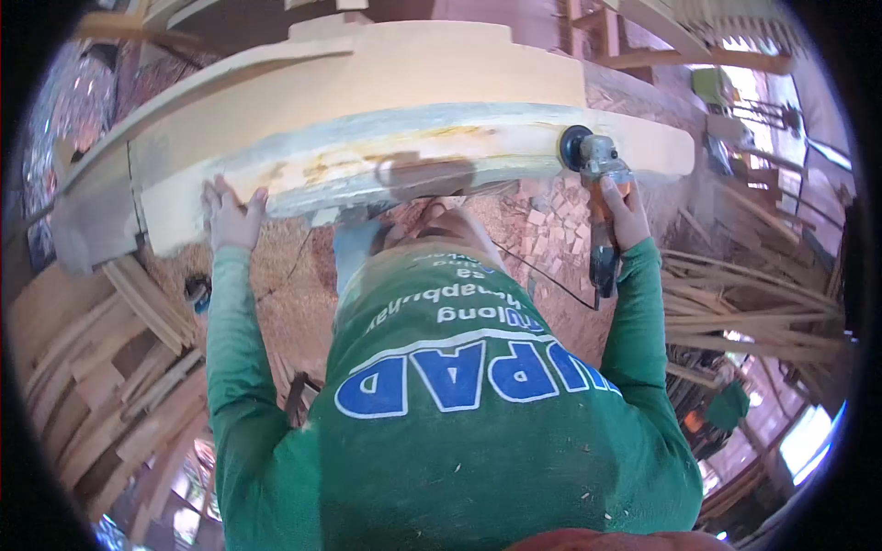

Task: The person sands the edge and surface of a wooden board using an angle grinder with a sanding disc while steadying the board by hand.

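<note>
The left hand (230,220) is resting spread on the curved wooden piece (441,69) lying crosswise ahead; the right hand (630,219) is gripping an angle grinder (602,158) at its near edge, where pale stretches are looking worked, brown patches (317,169) seemingly unfinished

Your shirt (459,450) is deep green, its big blue letters (450,378) edged in white, with smaller plain white lettering (478,315) toward 12 o'clock. Both your sleeves match that green. At 12 o'clock the curved wooden panel (441,69) is pale cream, crossed by a blue-grey band and blotched yellow and rusty brown along its nearer part. At 1 o'clock your angle grinder (602,225) shows a black disc (574,147), silver-grey head (601,153) and orange-and-black body. You have tan wood strips (152,404) at 8 o'clock.
</note>
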### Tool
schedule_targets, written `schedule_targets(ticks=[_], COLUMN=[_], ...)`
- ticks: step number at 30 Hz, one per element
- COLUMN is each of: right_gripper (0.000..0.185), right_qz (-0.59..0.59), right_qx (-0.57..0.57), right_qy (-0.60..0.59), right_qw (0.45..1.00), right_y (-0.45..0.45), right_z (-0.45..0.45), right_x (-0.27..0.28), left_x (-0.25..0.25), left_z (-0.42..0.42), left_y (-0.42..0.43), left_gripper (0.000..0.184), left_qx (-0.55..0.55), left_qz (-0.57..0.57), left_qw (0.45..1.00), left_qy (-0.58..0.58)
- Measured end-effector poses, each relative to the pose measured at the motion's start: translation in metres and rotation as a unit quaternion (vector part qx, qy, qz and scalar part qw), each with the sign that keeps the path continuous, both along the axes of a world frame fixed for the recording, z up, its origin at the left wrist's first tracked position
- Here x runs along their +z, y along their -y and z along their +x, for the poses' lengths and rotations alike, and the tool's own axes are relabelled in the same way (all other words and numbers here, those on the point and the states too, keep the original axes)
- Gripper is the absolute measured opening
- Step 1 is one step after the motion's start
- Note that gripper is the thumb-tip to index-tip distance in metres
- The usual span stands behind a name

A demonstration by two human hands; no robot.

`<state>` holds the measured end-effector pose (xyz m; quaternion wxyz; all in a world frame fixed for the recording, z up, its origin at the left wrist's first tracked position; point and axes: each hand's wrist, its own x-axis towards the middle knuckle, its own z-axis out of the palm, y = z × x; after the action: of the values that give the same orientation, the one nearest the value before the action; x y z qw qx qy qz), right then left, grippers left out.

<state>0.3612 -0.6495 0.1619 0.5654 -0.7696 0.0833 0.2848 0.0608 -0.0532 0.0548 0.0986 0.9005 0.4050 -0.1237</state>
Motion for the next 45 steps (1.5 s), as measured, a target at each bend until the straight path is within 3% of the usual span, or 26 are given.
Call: schedule_targets(ticks=[6,7,9,12,15,19,20,23,24,28,31,34,38,42,45], right_gripper=[0.073,0.075,0.082,0.090,0.096,0.098,0.096,0.096,0.099,0.099,0.089,0.103,0.107,0.110,0.105], right_qz=[-0.091,-0.033,-0.054,-0.116,-0.066,-0.030,-0.037,0.001,-0.052,-0.064,-0.045,-0.076,-0.111,-0.158,-0.149], right_qx=[0.128,0.107,0.133,0.152,0.169,0.210,0.209,0.241,0.266,0.334,0.355,0.379,0.439,0.448,0.379], right_qy=[0.125,0.066,0.068,0.056,0.051,0.022,0.012,0.052,0.033,0.093,0.085,0.092,0.100,0.051,0.069], right_qw=[0.980,0.992,0.987,0.980,0.982,0.977,0.977,0.969,0.962,0.936,0.930,0.918,0.886,0.879,0.911], right_y=[-0.106,-0.124,-0.150,-0.213,-0.246,-0.308,-0.323,-0.358,-0.372,-0.416,-0.436,-0.463,-0.493,-0.492,-0.453], right_z=[-0.044,-0.049,-0.054,-0.078,-0.095,-0.130,-0.138,-0.158,-0.163,-0.180,-0.187,-0.193,-0.202,-0.207,-0.205], right_x=[-0.008,-0.010,-0.019,0.012,-0.003,0.001,0.001,-0.024,-0.017,0.001,-0.002,0.004,0.002,0.030,0.013], left_x=[0.014,0.009,0.015,0.025,0.026,0.020,0.013,-0.019,-0.025,-0.034,-0.046,-0.051,-0.054,-0.052,-0.050], left_z=[0.016,0.011,0.010,0.008,0.007,-0.005,-0.010,-0.031,-0.041,-0.073,-0.083,-0.085,-0.086,-0.084,-0.084], left_y=[0.017,0.019,0.020,0.022,0.022,0.002,-0.007,-0.049,-0.064,-0.123,-0.133,-0.135,-0.133,-0.134,-0.133], left_gripper=[0.110,0.109,0.107,0.106,0.104,0.084,0.070,0.063,0.061,0.057,0.056,0.054,0.054,0.054,0.054], left_qx=[0.024,0.023,0.019,0.014,-0.016,-0.069,-0.087,-0.063,-0.041,0.015,0.019,0.025,0.031,0.026,0.030], left_qz=[0.014,0.016,0.020,0.012,0.004,0.009,0.021,0.083,0.091,0.132,0.143,0.141,0.134,0.142,0.146], left_qw=[0.999,1.000,1.000,1.000,1.000,0.995,0.991,0.988,0.988,0.982,0.973,0.970,0.967,0.971,0.971], left_qy=[-0.022,-0.010,-0.006,-0.003,0.010,0.076,0.103,0.115,0.115,0.132,0.179,0.198,0.216,0.189,0.186])
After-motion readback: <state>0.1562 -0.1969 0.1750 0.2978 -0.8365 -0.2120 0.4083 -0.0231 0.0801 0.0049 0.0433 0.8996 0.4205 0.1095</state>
